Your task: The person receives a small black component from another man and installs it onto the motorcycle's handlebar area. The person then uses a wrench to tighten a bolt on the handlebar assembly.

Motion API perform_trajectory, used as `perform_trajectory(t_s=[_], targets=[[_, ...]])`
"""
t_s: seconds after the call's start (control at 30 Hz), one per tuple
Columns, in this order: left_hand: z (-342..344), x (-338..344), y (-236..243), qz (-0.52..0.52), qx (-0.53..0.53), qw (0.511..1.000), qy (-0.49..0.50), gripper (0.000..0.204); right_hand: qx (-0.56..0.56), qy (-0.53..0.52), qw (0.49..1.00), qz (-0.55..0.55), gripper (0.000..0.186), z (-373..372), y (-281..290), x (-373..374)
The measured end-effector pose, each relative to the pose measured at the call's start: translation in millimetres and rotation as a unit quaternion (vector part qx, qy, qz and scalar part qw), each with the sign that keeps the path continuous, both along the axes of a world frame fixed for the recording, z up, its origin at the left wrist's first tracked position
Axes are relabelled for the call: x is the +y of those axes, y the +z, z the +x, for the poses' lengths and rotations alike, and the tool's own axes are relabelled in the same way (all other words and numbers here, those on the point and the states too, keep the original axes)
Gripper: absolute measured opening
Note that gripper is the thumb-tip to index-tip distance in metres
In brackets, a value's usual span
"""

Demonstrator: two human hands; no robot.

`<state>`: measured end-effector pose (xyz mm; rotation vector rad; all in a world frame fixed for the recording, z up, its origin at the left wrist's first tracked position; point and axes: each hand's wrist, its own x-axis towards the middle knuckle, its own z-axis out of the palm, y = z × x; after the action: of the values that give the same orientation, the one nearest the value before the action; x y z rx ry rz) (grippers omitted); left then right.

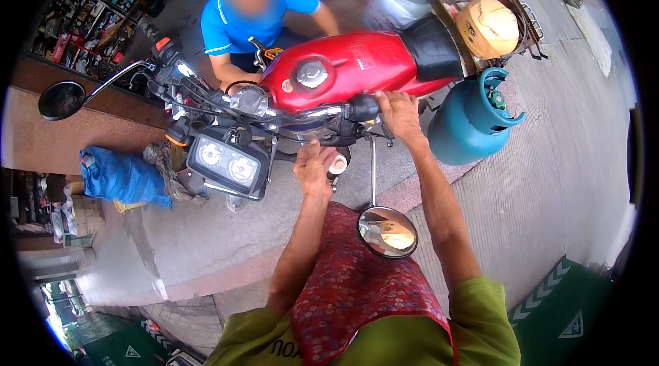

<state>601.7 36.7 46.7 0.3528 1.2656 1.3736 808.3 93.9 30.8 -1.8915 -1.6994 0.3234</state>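
Head view: below the red steel motorcycle tank, my left hand seems to pinch a small pale round cap; light, slippery. My right hand wraps tight around the black rubber handlebar grip; heavy bike, firm hold.

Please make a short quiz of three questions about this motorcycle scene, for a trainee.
1. True or false: the right hand grips the handlebar grip.
2. What colour is the fuel tank? A red, B green, C white.
3. Which round thing hangs on a stalk below the right hand?

Key
1. True.
2. A.
3. The mirror.
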Motion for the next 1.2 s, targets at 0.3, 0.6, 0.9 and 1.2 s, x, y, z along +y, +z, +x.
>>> perform_trajectory(t_s=[0.3,0.6,0.9,1.2], targets=[[-19.5,8.5,-6.5,0.022,0.029,0.999,-0.025,0.029,-0.026,0.004,0.999,-0.035,0.048,-1.6,0.6,2.8],[-25.9,11.1,-6.8,-0.020,0.012,0.998,-0.065,0.030,0.005,0.022,0.999,-0.028,0.049,2.0,3.4,-0.5],[-26.4,8.3,-0.8,-0.064,0.078,0.983,-0.156,0.034,0.046,0.065,0.996,-0.048,0.054,11.9,7.1,1.2],[-175.4,-138.1,-79.3,-0.187,0.092,0.915,-0.346,0.035,0.003,0.029,1.000,0.003,0.050,6.4,-10.6,-5.5]])
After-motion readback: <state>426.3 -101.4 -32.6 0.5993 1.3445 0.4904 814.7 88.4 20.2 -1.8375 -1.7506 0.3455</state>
